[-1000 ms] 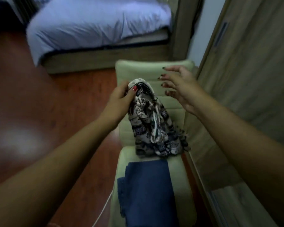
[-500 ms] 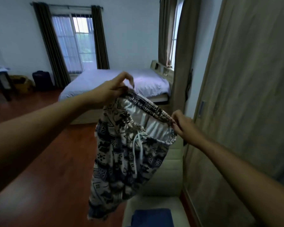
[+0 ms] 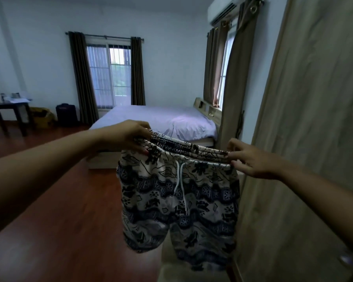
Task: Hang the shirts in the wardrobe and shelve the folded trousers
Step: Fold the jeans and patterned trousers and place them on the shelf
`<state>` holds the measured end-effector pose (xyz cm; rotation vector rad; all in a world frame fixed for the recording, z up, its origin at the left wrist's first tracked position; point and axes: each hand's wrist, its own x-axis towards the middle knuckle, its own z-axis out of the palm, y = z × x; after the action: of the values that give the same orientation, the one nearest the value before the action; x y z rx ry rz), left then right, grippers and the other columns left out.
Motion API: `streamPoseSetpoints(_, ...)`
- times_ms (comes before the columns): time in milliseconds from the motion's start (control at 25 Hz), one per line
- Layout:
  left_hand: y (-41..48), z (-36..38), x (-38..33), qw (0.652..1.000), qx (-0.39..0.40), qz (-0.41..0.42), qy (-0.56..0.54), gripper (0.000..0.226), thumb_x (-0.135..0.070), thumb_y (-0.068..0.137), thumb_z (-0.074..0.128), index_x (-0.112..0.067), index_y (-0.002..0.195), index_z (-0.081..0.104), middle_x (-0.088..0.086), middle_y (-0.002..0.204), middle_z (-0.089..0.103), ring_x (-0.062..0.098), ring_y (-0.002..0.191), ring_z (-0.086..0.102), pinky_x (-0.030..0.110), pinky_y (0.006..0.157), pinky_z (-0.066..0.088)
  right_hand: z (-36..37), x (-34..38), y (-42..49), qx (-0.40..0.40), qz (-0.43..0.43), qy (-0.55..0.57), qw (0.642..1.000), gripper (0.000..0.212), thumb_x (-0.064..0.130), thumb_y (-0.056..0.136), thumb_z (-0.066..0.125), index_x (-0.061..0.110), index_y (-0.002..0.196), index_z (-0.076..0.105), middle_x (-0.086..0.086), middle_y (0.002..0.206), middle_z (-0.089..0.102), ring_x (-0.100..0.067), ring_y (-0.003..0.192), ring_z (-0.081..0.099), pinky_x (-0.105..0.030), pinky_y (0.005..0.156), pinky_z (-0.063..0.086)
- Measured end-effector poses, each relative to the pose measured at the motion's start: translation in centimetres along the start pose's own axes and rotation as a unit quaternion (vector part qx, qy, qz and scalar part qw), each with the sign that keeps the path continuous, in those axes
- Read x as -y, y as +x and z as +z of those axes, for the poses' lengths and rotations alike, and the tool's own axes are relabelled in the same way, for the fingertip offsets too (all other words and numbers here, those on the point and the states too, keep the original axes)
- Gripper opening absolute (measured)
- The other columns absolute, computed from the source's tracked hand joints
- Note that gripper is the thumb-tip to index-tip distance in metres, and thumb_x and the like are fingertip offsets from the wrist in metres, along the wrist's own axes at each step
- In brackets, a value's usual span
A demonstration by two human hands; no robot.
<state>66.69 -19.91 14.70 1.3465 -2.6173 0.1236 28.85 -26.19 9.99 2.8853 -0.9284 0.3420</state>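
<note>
- The patterned shorts [image 3: 179, 200] were a crumpled bunch on the chair back a second ago, pinched by one hand only. Now they hang spread flat in the air between both hands, clear of any surface.
- Half a second ago the waistband [image 3: 189, 150] sloped steeply and the cloth hung twisted. It now runs almost level, dipping slightly toward the right, and both legs hang open and separate.
- The left hand [image 3: 130, 137] grips the left end of the waistband, with fingers and thumb curled over the cloth.
- The right hand [image 3: 251, 159] pinches the right end between thumb and forefinger. The other fingers are loosely extended and hold nothing.
- Judged from this, the garment is shaken out and ready for folding. The folding and shelving are not yet done.
- The waist points up and the leg hems point down toward the floor [image 3: 69, 210].
- The front, with the white drawstring [image 3: 180, 186] dangling at its middle, faces the person.
- The waist-to-hem axis hangs vertical. The waistband crosses it from left to right, roughly parallel to the person's shoulders.
- The shorts hang above the near edge of the pale chair [image 3: 171, 271] and just beside the closed wardrobe door [image 3: 314, 139] on the right. The bed [image 3: 161, 121] is well behind them.
</note>
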Motion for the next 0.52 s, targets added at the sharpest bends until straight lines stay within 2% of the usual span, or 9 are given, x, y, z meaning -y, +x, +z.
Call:
streamPoseSetpoints(80, -1.2, -0.3, 0.5, 0.995, -0.027, -0.057, -0.083, 0.068, -0.075, 0.067, 0.059, -0.017, 0.102, 0.068, 0.004, 0.098, 0.064, 0.020, 0.087, 0.063, 0.044, 0.082, 0.051, -1.6, 0.2, -0.4, -0.054, 0.021, 0.054, 0.997, 0.037, 0.050, 0.087, 0.047, 0.018, 0.099, 0.062, 0.004, 0.100, 0.047, -0.005, 0.082, 0.051, -0.017, 0.068, 0.044)
streamPoseSetpoints(160, -1.9, -0.4, 1.0, 0.979, -0.053, -0.111, -0.164, 0.070, -0.078, 0.061, 0.062, -0.018, 0.096, 0.069, 0.016, 0.088, 0.068, 0.035, 0.076, 0.063, 0.044, 0.072, 0.052, -1.9, 0.2, -0.4, -0.127, 0.047, 0.106, 0.985, 0.042, 0.058, 0.081, 0.050, 0.019, 0.091, 0.062, 0.000, 0.088, 0.058, -0.007, 0.073, 0.055, -0.018, 0.060, 0.043)
streamPoseSetpoints(240, -2.3, -0.3, 1.0, 0.969, -0.074, -0.113, -0.207, 0.065, -0.073, 0.060, 0.068, -0.014, 0.088, 0.069, 0.022, 0.082, 0.067, 0.032, 0.066, 0.060, 0.036, 0.066, 0.046, -2.0, 0.4, -0.5, -0.158, 0.074, 0.186, 0.967, 0.027, 0.051, 0.083, 0.058, 0.025, 0.087, 0.064, -0.003, 0.078, 0.067, -0.013, 0.068, 0.062, -0.024, 0.059, 0.046)
streamPoseSetpoints(320, -2.6, -0.5, 0.8, 0.954, -0.100, -0.113, -0.261, 0.054, -0.059, 0.064, 0.073, -0.009, 0.086, 0.070, 0.018, 0.082, 0.070, 0.028, 0.073, 0.065, 0.036, 0.071, 0.051, -2.0, 1.0, -0.6, -0.156, 0.088, 0.290, 0.940, 0.005, 0.029, 0.087, 0.063, 0.026, 0.089, 0.067, -0.004, 0.081, 0.071, -0.014, 0.074, 0.068, -0.024, 0.064, 0.051)
streamPoseSetpoints(360, -2.8, -0.7, 0.7, 0.942, -0.112, -0.115, -0.294, 0.048, -0.050, 0.067, 0.075, -0.007, 0.087, 0.070, 0.017, 0.085, 0.072, 0.029, 0.080, 0.068, 0.038, 0.077, 0.054, -2.1, 1.3, -0.8, -0.150, 0.095, 0.334, 0.926, 0.005, 0.021, 0.088, 0.062, 0.021, 0.090, 0.067, -0.003, 0.083, 0.071, -0.011, 0.076, 0.068, -0.020, 0.066, 0.051)
streamPoseSetpoints(440, -3.4, -1.0, 0.4, 0.919, -0.127, -0.119, -0.353, 0.038, -0.034, 0.074, 0.074, -0.002, 0.092, 0.069, 0.016, 0.090, 0.073, 0.032, 0.089, 0.069, 0.036, 0.083, 0.057, -2.6, 2.0, -1.3, -0.136, 0.102, 0.418, 0.892, 0.009, 0.016, 0.086, 0.061, 0.012, 0.093, 0.065, 0.000, 0.082, 0.067, -0.006, 0.076, 0.065, -0.017, 0.067, 0.050)
streamPoseSetpoints(520, -3.8, -1.0, 0.2, 0.899, -0.141, -0.136, -0.393, 0.037, -0.031, 0.076, 0.073, 0.001, 0.096, 0.067, 0.014, 0.087, 0.071, 0.026, 0.079, 0.067, 0.027, 0.072, 0.058, -3.1, 2.5, -1.6, -0.123, 0.125, 0.494, 0.851, 0.021, 0.020, 0.080, 0.062, 0.013, 0.099, 0.065, 0.000, 0.087, 0.065, -0.007, 0.081, 0.061, -0.023, 0.073, 0.049)
